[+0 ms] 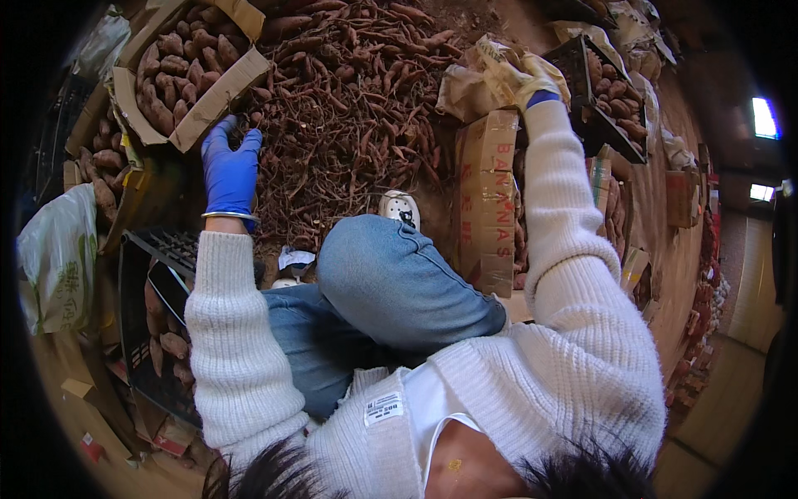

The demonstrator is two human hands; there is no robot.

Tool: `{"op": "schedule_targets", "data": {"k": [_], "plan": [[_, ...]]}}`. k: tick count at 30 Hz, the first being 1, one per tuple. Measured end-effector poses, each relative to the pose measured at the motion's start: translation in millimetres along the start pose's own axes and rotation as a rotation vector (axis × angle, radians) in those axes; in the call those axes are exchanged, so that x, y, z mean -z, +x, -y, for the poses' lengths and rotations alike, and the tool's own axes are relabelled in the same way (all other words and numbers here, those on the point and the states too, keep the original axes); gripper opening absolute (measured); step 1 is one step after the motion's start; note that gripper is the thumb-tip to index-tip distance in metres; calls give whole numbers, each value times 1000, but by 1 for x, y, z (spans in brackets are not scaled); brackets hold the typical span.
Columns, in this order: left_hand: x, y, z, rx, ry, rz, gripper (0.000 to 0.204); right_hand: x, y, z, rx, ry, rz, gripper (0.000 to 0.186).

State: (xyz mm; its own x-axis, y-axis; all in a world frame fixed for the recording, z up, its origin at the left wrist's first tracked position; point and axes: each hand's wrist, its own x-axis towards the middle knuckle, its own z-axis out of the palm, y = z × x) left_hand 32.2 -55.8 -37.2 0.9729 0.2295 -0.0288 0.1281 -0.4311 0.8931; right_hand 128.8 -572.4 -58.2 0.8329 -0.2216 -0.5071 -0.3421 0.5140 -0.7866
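My left hand (231,166), in a blue glove, is at the left edge of a large pile of slender, rooty sweet potatoes (341,125), just below a cardboard box (205,112) of larger ones; its thumb and fingers are apart. My right hand (532,83) has a pale yellowish glove over blue at the wrist. It reaches to crumpled brown paper (461,87) at the pile's right, above a long taped carton (482,204); its fingers blend into that material, so their grip is unclear.
Black crates of sweet potatoes stand at upper right (607,100) and lower left (162,333), with a dark phone (169,287) on the latter. A plastic bag (58,258) lies far left. My bent knee (374,274) and white shoe (397,208) are between my arms.
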Motion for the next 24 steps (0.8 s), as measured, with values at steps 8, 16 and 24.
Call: {"op": "schedule_targets", "data": {"k": [8, 16, 24], "plan": [[4, -11, -10, -100, 201, -72, 60, -76, -11, -202, -313, -865, 216, 29], [-5, -17, -24, -60, 121, 9, 52, -114, 12, -298, 80, -1678, 355, 31], [0, -20, -23, -2, 78, 62, 47, -120, 10, -295, -117, -2025, 268, 33]]}}
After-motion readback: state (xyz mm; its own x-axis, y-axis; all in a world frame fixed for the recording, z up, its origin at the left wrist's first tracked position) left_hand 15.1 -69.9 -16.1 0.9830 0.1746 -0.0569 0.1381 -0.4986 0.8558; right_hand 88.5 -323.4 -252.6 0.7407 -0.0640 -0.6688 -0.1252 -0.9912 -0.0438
